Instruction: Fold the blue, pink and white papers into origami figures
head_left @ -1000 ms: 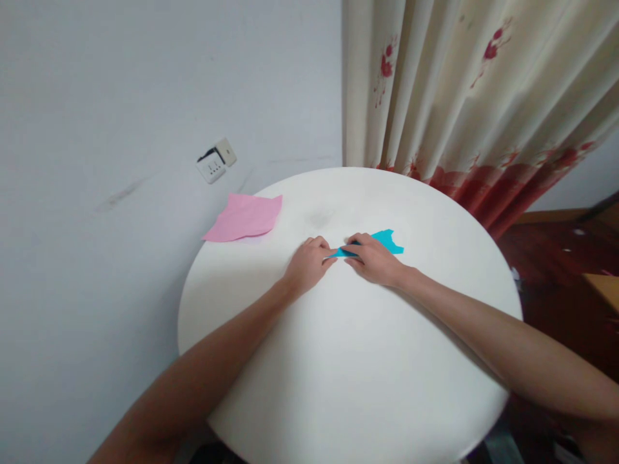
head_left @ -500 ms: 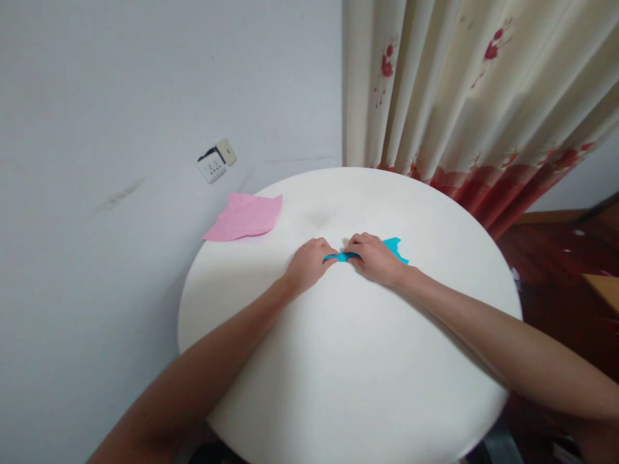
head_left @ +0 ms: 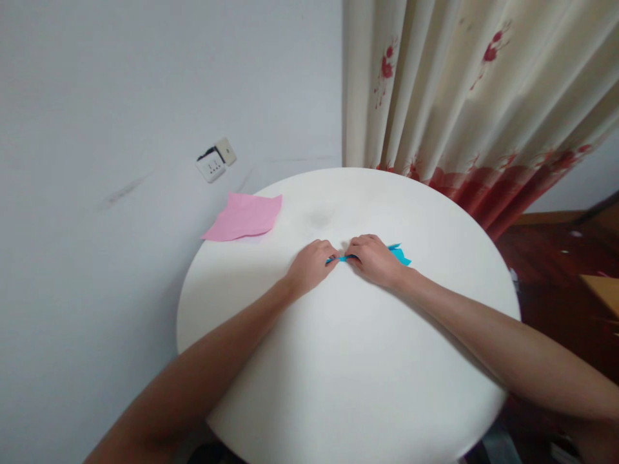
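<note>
A piece of blue paper (head_left: 400, 255) is pinched between my two hands over the middle of the white round table (head_left: 338, 361). My left hand (head_left: 313, 263) has its fingers closed on the paper's left end. On the other side, my right hand (head_left: 371, 258) grips it with thumb and fingers, and a crumpled, pointed part sticks out past that hand to the right. Only a thin blue strip shows between the fingertips. Much of the paper is hidden by the hands.
Pink paper (head_left: 246, 216) lies flat at the table's far left edge. Behind it is a white wall with a socket (head_left: 211, 167). A floral curtain (head_left: 435, 96) hangs close beyond the table's far right edge.
The blue strip between my hands looks narrower, and the fingertips are slightly closer together. The paper's part on the right has tilted and shifted a little downward. The pink paper has stayed put.
</note>
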`<state>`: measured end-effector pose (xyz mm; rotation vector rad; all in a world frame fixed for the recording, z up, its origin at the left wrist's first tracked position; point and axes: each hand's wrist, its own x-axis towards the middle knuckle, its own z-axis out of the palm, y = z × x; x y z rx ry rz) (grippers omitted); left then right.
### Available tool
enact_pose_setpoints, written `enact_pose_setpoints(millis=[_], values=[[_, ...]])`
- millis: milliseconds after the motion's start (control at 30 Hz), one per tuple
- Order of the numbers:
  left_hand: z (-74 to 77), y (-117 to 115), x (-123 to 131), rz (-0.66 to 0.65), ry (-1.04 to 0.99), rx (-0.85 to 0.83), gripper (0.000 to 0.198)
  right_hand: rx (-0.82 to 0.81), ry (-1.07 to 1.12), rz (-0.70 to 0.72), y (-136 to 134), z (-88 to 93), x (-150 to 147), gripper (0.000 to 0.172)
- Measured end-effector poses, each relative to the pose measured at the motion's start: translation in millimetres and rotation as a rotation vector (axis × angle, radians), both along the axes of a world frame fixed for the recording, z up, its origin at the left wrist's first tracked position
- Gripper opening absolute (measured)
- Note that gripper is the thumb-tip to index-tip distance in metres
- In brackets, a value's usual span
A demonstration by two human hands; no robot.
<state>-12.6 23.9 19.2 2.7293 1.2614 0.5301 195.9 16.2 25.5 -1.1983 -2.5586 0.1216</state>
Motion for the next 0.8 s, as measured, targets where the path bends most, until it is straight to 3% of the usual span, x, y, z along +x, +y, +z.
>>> enact_pose_setpoints(millis=[300, 800], values=[[0.0, -3, 2, 0.027, -0.066, 0.024, 0.012, 0.093, 0.005, -0.014, -1, 2.5, 2, 0.022], [22.2, 4, -13, 0.023, -0.611, 0.045, 0.011, 0.203, 0.223, -0.078, -2, 12.4, 12, 0.025]])
